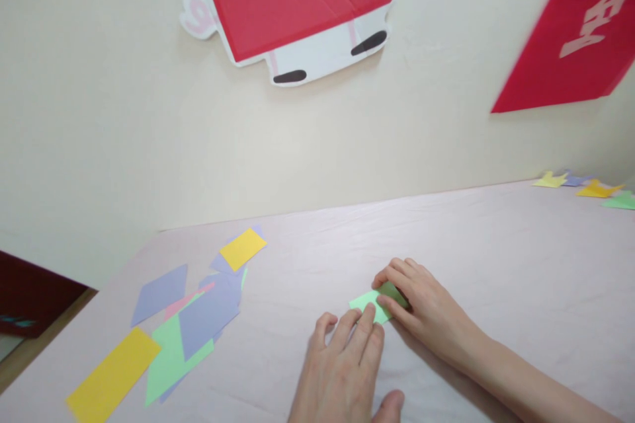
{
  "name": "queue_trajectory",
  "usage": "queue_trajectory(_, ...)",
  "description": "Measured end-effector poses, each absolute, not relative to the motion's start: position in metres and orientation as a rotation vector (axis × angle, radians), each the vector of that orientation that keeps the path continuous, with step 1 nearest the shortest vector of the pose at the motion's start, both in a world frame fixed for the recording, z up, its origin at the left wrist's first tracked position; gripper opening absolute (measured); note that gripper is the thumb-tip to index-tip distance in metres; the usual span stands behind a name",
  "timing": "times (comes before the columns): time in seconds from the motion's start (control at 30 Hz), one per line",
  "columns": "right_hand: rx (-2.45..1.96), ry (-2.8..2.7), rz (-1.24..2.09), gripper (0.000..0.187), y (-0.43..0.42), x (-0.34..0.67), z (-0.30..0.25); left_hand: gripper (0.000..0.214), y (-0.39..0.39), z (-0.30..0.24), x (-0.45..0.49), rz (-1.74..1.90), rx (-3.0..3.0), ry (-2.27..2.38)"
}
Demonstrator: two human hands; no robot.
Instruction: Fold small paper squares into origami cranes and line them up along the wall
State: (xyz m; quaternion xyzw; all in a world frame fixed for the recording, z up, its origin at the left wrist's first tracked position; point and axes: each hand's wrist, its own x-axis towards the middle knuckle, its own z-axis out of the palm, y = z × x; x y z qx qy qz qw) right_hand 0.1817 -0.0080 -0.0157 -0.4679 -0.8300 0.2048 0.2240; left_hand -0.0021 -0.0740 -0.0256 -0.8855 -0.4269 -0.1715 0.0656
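Note:
A small sheet of light green paper [364, 302] lies on the pale pink cloth, its right part curling up or folded over under my fingers. My left hand [344, 357] rests in front of it with fingers apart, the fingertips touching the paper's near left edge and the thumb out to the side. From the right, my right hand [421, 297] grips the paper's right part between thumb and fingers. That palm hides the far right end of the sheet.
Loose yellow paper [243, 249], purple paper [209, 314] and green paper [169, 360] overlap on the left. Several folded paper pieces [598, 189] stand at the far right by the wall [297, 145]. The pink cloth [278, 370] ends at a left edge.

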Motion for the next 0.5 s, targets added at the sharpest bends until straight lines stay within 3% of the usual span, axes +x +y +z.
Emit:
queue_trajectory(0.23,-1.357,-2.244,0.545,0.029,-0.016,0.1759,-0.0126,0.057,-0.0744,-0.0179,-0.0028,-0.346,-2.783,-1.326)
queue_trajectory(0.5,-1.369,-2.246,0.625,0.033,-0.0143,0.1796,-0.0119,0.058,-0.0741,-0.0188,-0.0027,-0.404,-2.794,-1.387)
